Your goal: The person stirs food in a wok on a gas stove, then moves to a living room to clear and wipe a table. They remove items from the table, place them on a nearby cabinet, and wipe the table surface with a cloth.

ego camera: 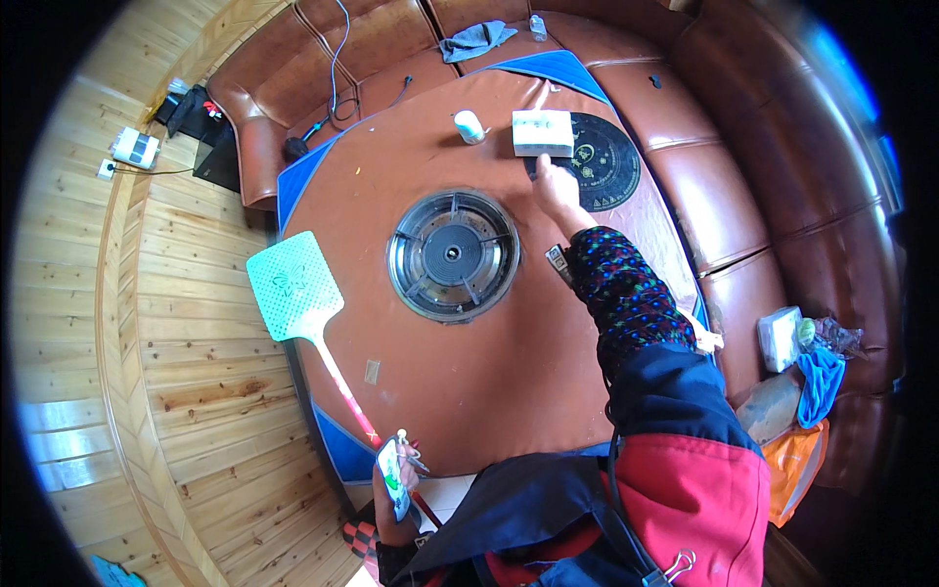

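Observation:
A light green plastic fly swatter (295, 287) slants up over the table's left edge, its red-and-white handle running down into my left hand (408, 475). That hand also grips a small white-and-green packet (393, 478), and something metallic shows by its fingers. My right hand (555, 189) reaches across the table with its thumb at the near edge of a white box (543, 130). Its other fingers are partly hidden, so whether they grip the box cannot be told. The box overlaps a round black mat (605, 180) with gold print. Left of it is a white bottle (468, 128).
A round stove burner (452, 254) is set into the brown-covered table (469, 396). Brown leather sofas (719, 191) curve around the back and right. A grey cloth (477, 41), a blue cloth (820, 385) and an orange bag (796, 477) lie on them. Wooden floorboards (220, 352) extend leftward.

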{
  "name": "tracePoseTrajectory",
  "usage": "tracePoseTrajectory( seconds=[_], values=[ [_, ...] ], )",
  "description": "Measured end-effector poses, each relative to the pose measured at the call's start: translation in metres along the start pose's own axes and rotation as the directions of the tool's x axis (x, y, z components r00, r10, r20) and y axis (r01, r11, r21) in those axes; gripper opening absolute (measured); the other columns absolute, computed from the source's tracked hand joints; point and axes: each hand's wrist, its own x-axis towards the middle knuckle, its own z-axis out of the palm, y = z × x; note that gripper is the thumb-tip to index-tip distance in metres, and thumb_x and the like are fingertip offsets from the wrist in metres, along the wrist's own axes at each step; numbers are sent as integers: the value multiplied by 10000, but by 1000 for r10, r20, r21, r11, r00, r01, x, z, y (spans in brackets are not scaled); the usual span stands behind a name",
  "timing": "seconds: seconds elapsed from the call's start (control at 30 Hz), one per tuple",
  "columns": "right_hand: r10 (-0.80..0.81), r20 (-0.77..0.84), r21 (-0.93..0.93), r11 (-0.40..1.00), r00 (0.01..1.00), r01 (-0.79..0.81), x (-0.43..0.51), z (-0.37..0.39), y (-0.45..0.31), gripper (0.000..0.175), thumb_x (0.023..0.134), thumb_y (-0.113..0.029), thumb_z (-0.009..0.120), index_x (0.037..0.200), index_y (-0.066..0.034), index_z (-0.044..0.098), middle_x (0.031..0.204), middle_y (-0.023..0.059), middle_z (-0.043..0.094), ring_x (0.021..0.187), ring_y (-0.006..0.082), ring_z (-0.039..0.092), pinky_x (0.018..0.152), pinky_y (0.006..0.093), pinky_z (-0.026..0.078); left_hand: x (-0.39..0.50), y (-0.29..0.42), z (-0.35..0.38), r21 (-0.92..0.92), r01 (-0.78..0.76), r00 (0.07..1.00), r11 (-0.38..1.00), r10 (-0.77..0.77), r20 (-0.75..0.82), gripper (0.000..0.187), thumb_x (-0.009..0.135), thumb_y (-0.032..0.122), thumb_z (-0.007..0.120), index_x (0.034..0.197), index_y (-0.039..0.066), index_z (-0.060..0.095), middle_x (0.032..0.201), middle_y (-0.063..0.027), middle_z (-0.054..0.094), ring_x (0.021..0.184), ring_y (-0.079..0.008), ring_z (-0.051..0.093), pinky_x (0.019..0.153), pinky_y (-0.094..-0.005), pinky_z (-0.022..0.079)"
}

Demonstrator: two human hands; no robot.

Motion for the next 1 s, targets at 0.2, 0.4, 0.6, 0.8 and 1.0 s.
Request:
tracePoseTrajectory(
  seconds=[0.2,0.4,0.6,0.8,1.0],
  values=[
    [-192,-194,-190,970,962,155,73,-48,19,656,649,-364,732,1122,-9,446,877,163,623,842,325,610,731,420,472,-8,7,27,115,7,988,993,11,-156,394,943,356,386,1035,-16,478,640,22,440,501,-40,346,463,-194,263],
    [27,301,-432,895,953,111,106,-44,23,873,464,-414,845,1176,-103,447,986,81,636,951,258,606,809,425,392,-17,12,49,161,12,971,987,26,-236,374,959,330,329,1007,1,502,608,41,381,533,-53,328,518,-206,266],
    [-1,132,-273,961,991,37,90,-32,38,733,483,-263,818,1106,-90,473,1038,125,614,972,287,596,750,461,455,-34,14,36,205,-40,948,978,102,-300,376,949,340,338,987,9,513,605,39,382,529,-64,336,522,-212,272],
    [58,167,101,992,984,-76,34,-73,43,931,535,-397,776,1279,-14,369,1140,213,550,1062,321,540,885,374,426,-63,34,4,158,-159,976,975,179,-122,451,952,365,340,1228,21,438,1064,-45,545,801,-62,501,690,-182,391],
    [-390,335,272,911,858,309,-135,-116,-59,793,564,-325,779,1228,-68,431,1021,174,614,941,316,600,785,383,473,-144,35,-59,-41,-323,909,946,297,-293,354,923,301,465,1134,18,496,818,31,536,688,-10,505,583,-132,378]
  ],
)
